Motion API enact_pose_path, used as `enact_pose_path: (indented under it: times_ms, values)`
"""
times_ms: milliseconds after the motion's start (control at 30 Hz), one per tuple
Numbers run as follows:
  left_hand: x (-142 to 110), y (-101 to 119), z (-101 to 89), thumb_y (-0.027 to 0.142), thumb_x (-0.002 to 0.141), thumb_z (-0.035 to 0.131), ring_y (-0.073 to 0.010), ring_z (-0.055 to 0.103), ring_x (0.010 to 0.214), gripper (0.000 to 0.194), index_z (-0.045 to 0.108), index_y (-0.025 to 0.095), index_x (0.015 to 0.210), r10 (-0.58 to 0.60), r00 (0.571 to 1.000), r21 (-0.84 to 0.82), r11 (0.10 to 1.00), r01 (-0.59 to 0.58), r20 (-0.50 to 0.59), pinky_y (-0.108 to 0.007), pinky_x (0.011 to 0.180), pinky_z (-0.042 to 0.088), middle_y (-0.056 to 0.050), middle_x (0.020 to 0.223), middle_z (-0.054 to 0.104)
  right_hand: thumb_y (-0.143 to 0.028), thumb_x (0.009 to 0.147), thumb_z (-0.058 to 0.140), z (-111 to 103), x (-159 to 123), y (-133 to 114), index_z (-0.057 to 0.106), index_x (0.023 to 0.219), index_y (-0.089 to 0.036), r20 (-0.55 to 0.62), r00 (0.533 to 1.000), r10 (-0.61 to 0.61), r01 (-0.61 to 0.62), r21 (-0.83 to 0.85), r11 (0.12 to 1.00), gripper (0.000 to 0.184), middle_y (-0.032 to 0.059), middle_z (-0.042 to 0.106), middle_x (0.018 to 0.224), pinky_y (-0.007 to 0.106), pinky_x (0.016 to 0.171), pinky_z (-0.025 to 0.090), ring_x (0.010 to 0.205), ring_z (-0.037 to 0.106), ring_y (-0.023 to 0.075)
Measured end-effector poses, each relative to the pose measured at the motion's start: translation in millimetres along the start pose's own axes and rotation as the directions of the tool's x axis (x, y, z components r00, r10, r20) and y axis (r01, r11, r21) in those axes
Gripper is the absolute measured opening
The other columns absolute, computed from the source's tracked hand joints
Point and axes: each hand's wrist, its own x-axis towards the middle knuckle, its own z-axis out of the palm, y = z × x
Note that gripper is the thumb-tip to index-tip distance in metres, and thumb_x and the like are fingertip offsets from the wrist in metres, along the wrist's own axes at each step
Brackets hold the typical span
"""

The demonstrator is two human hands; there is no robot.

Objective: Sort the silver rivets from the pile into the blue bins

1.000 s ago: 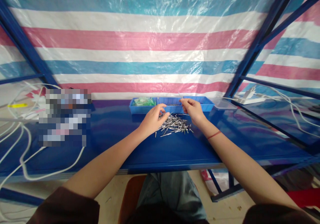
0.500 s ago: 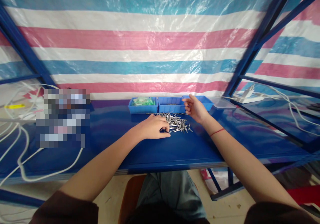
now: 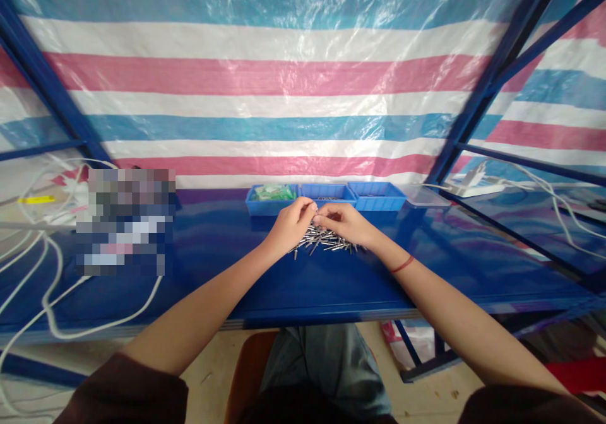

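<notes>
Meeting above the metal pieces (image 3: 326, 240), our left hand (image 3: 292, 223) and right hand (image 3: 343, 221) curl their fingers; whether they grip anything, we cannot tell.

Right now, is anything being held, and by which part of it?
That can't be told: the fingers of the left hand and right hand meet above the metal pins, hiding whatever may be between them.

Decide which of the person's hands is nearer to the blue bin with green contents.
Left. The left hand is just in front of the blue bin, near its right corner; the right hand is farther to the right.
</notes>
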Motion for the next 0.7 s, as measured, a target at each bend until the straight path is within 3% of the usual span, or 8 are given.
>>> enact_pose_path:
  times_ms: [133, 267, 467, 700]
  values:
    - [0.0, 0.4, -0.6, 0.030, 0.093, 0.040, -0.0138, 0.058, 0.072, 0.017, 0.051, 0.019, 0.087, -0.025, 1.000, -0.027, 0.999, 0.024, -0.018, -0.026, 0.068, 0.044, 0.000, 0.076, 0.061, -0.054, 0.077, 0.062, -4.3, 1.8, -1.2, 0.066, 0.075, -0.017, -0.145, 0.989, -0.005, 0.008, 0.015, 1.000, 0.037, 0.0034, 0.066, 0.070, 0.028, 0.060, 0.046, 0.061, 0.056, 0.0131]
    - [-1.0, -0.5, 0.9, 0.029, 0.094, 0.036, -0.0143, 0.057, 0.075, 0.021, 0.052, 0.019, 0.084, 0.002, 0.998, 0.005, 1.000, -0.002, 0.062, -0.027, 0.073, 0.045, 0.000, 0.074, 0.059, -0.051, 0.077, 0.063, -5.8, 1.7, -2.5, 0.065, 0.074, -0.017, -0.305, 0.951, -0.058, 0.053, -0.025, 0.998, 0.034, 0.0029, 0.065, 0.070, 0.028, 0.061, 0.045, 0.063, 0.055, 0.0130]
    - [-0.2, -2.6, 4.0, 0.033, 0.093, 0.042, -0.0158, 0.058, 0.082, 0.021, 0.054, 0.018, 0.101, 0.107, 0.989, -0.012, 0.994, -0.106, 0.107, -0.028, 0.075, 0.045, -0.004, 0.093, 0.062, -0.044, 0.079, 0.063, -5.2, -0.7, -3.5, 0.064, 0.074, -0.017, -0.291, 0.951, -0.100, 0.077, -0.089, 0.993, 0.028, 0.0008, 0.061, 0.066, 0.027, 0.060, 0.041, 0.062, 0.052, 0.0118]
    - [2.0, -4.9, 3.9, 0.030, 0.094, 0.039, -0.0162, 0.057, 0.082, 0.021, 0.056, 0.018, 0.092, 0.095, 0.990, 0.028, 0.995, -0.099, 0.104, -0.029, 0.077, 0.045, -0.003, 0.086, 0.061, -0.040, 0.079, 0.065, -6.9, -1.4, -4.9, 0.068, 0.082, -0.019, -0.309, 0.941, -0.140, 0.095, -0.156, 0.983, 0.022, 0.0034, 0.066, 0.079, 0.028, 0.062, 0.044, 0.067, 0.055, 0.0132]
